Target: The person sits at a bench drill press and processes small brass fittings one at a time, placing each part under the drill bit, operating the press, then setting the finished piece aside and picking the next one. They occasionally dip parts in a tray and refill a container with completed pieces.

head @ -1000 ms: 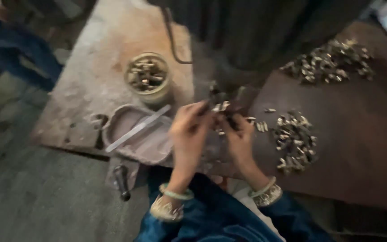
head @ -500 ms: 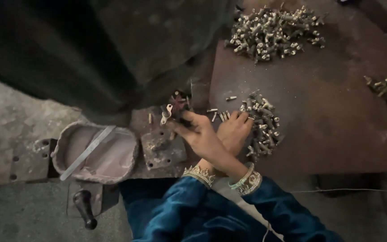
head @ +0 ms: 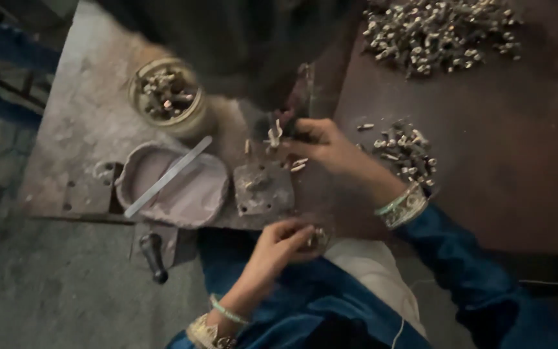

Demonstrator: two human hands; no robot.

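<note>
Handle (head: 153,255): black, lying at the near edge of the grey slab (head: 92,110), untouched.
Jar (head: 166,97): round, holding small metal pieces, sitting far left on the slab; back in view after being out of frame half a second ago.
Dish (head: 198,197): shallow, pinkish, a flat metal strip (head: 166,178) resting across it, same as before.
Metal block (head: 263,187): square, standing just right of the dish, one small piece lying on it.
Left hand (head: 282,245): now pulled down toward the lap, away from the block, fingers curling round some small metal pieces; a second ago it was working up beside the other hand.
Right hand (head: 324,145): staying up by the dark upright fixture (head: 298,97), fingertips pinching a small light metal piece (head: 274,134) against it.
Near pile (head: 405,152): loose pieces lying just right of the right wrist on the brown plate.
Far pile (head: 440,29): bigger heap, well apart at top right.
Read: hands have split, seemingly one feeding, one fetching.
</note>
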